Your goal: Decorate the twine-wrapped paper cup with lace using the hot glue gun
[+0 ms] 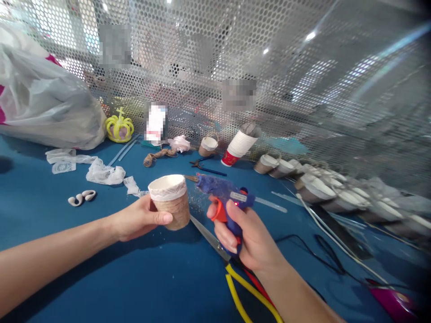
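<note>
My left hand (139, 217) is closed around a paper cup (173, 208) wrapped in brown twine-like material, with a white lace band below its rim. The cup is held up off the blue table, tilted slightly. In my right hand (249, 233) is a blue hot glue gun (222, 188) with an orange trigger, my fingers wrapped round its handle. A small red light glows on its side. Its nozzle points left and is close to the cup's rim; whether they touch I cannot tell. Scissors (212, 240) with yellow handles lie under my right hand.
White lace ribbon (104, 172) lies left of the cup. Behind stand a twine bundle (158, 157), pliers (208, 168), stacked paper cups (239, 146) and a yellow crown-shaped piece (119, 128). Several finished-looking cups (346, 197) line the right. A black cord (326, 258) crosses the table (141, 287).
</note>
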### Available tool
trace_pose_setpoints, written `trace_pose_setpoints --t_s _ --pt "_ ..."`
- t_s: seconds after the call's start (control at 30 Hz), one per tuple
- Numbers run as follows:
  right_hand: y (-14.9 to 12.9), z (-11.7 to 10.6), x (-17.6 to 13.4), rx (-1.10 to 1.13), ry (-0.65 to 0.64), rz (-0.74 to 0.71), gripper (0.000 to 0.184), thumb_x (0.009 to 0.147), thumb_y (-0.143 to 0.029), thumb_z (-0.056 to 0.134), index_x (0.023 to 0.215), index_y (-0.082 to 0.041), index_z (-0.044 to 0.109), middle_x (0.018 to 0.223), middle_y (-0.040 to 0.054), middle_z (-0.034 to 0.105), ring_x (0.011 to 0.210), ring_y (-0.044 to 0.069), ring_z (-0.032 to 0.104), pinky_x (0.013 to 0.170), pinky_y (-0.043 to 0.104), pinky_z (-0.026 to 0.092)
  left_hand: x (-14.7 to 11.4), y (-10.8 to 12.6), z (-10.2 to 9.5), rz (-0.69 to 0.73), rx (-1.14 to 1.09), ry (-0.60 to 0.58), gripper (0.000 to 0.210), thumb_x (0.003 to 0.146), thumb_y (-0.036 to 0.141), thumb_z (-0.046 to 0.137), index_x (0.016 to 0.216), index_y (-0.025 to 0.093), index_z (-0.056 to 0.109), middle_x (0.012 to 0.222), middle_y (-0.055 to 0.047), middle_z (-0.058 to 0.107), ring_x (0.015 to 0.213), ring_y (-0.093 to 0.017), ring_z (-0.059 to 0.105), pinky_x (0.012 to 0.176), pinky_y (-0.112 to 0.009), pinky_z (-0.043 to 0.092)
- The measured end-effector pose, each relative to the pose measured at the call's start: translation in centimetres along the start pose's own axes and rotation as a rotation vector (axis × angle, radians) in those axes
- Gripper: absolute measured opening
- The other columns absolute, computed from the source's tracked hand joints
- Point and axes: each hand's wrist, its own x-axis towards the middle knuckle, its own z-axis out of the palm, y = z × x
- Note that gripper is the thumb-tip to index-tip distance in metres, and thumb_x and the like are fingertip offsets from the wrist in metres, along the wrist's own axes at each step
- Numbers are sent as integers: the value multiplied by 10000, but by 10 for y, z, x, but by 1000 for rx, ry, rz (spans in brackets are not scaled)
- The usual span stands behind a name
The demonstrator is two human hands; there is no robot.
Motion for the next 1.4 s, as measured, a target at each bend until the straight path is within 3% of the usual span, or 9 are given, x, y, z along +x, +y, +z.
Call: trace_pose_setpoints --t_s 0.23,0.53,0.8,0.97,1.17,1.4 --pt "9 7 2 128 -57 131 352 757 -482 611 696 -138 657 340 -75 389 285 14 309 311 140 202 -1 -3 5 13 -130 -73 494 660 339 745 1096 149 609 1108 -129 639 1118 -283 534 1009 -437 317" --pt "14 6 6 172 -24 190 352 728 -482 629 680 -133 630 335 -83 382 288 15 283 317 149 171 -5 -3 4 -59 -151 -131 530 633 343 763 1104 151 614 1108 -138 646 1117 -293 543 1020 -450 309" --pt "5 8 -1 -10 5 51 364 756 -499 598 718 -138 623 349 -68 438 283 37 329 324 182 207 -2 -1 -1 -47 -60 -29 511 611 344 773 1059 154 616 1093 -135 645 1076 -281 564 1005 -454 320" --pt "3 4 -2 -190 97 -64 345 775 -474 593 736 -133 626 343 -52 477 298 44 364 354 196 239 -1 -1 -2 -75 59 21 505 600 366 772 1021 141 608 1019 -126 649 986 -262 582 927 -425 378" --pt "2 1 -2 -235 90 -135 328 788 -466 578 762 -144 630 349 -50 480 300 62 383 353 211 265 3 6 -3 110 312 289 528 597 327 771 1041 159 538 886 -54 613 799 -185 544 756 -329 425" --pt "9 6 -1 -233 80 -107 360 787 -497 563 760 -142 618 347 -53 464 297 64 368 342 214 248 1 3 -2 64 280 221 475 630 380 735 993 143 542 850 -56 593 766 -170 530 707 -302 421"
